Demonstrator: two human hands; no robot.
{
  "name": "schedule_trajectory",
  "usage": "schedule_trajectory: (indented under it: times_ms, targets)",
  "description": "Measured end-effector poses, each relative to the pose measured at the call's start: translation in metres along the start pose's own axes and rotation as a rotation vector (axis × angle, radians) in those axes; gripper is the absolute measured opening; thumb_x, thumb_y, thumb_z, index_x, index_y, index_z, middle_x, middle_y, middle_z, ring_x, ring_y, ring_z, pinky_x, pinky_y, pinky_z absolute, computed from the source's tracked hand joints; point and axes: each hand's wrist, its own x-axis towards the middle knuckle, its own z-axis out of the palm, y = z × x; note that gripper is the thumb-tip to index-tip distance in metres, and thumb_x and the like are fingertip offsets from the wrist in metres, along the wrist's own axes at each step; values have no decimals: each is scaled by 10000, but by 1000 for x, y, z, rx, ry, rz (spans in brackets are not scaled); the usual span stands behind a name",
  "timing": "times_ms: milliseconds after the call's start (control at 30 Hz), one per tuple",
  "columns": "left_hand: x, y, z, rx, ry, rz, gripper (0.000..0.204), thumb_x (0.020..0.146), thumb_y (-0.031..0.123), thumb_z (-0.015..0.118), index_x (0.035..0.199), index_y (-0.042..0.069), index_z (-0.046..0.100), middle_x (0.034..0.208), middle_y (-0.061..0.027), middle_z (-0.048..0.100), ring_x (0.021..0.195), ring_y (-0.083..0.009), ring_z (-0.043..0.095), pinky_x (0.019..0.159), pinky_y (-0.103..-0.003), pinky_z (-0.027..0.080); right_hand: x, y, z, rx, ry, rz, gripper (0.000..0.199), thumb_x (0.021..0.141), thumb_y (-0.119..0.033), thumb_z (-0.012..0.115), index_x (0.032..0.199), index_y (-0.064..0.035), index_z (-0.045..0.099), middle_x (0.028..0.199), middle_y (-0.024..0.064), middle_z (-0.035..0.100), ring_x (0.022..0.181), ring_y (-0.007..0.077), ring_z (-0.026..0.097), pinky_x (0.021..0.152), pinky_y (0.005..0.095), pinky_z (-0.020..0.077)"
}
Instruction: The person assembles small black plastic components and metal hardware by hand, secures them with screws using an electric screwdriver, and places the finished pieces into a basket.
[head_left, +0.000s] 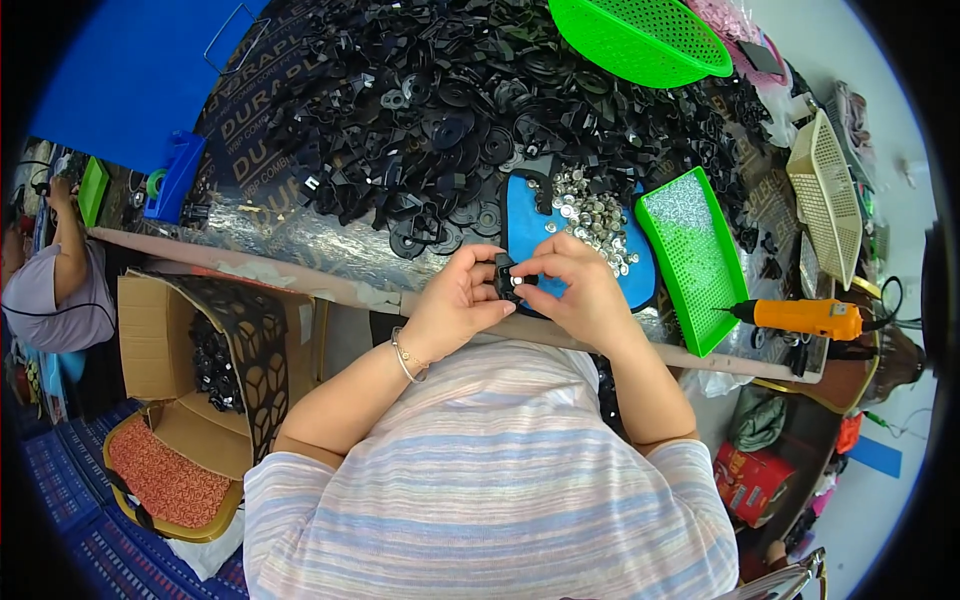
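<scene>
My left hand (pixel 458 297) and my right hand (pixel 575 285) meet at the table's near edge, both pinching one small black plastic part (pixel 507 279) with a silver metal piece in it. Just beyond the hands lies a blue tray (pixel 520 230) with a heap of small silver metal pieces (pixel 590 215). A large pile of black plastic parts (pixel 450 110) covers the table behind it.
A green mesh tray (pixel 695 255) of tiny silver bits lies right of the hands, an orange electric screwdriver (pixel 805 318) beyond it. A green basket (pixel 640 35) and a cream basket (pixel 828 195) sit farther off. A cardboard box (pixel 215 370) stands at my left; another person (pixel 55 290) works far left.
</scene>
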Motion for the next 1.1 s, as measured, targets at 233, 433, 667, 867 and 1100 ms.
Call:
schedule_trajectory:
  times_ms: [233, 433, 667, 867, 1100]
  targets:
    - [-9, 0, -8, -60, -3, -30, 528, 771, -102, 567, 1214, 33, 314, 1073, -108, 539, 947, -147, 568, 798, -252, 476, 10, -5, -3, 38, -47, -10, 196, 644, -58, 724, 833, -86, 681, 768, 49, 556, 715, 191, 553, 627, 288, 449]
    - [-24, 4, -18, -117, 35, -51, 527, 775, -102, 557, 1218, 36, 308, 1105, -136, 533, 975, -202, 588, 813, -266, 473, 52, 7, 12, -361, 13, -75, 323, 623, -147, 746, 919, -56, 655, 967, 82, 543, 909, 262, 519, 785, 356, 429]
    - [-40, 6, -25, -159, 100, -21, 515, 770, -109, 559, 1210, 32, 333, 1087, -135, 541, 969, -207, 590, 833, -277, 469, 64, 7, 29, -559, -32, -25, 478, 570, -220, 783, 986, -51, 620, 1056, 75, 510, 1021, 270, 461, 852, 371, 390]
    - [-52, 1, -33, -198, 138, -4, 504, 756, -134, 540, 1191, 55, 371, 1097, -143, 538, 965, -249, 591, 841, -324, 486, 49, 6, 35, -103, -124, 11, 258, 622, -80, 746, 804, -50, 566, 776, 86, 563, 638, 238, 559, 557, 318, 454]
    - [-51, 7, -34, -228, 181, -87, 499, 772, -124, 532, 1196, 62, 347, 1104, -155, 523, 922, -276, 616, 742, -285, 537, 10, 12, 7, -519, 93, 48, 186, 679, -61, 668, 835, -65, 567, 780, 88, 557, 683, 272, 588, 562, 358, 482]
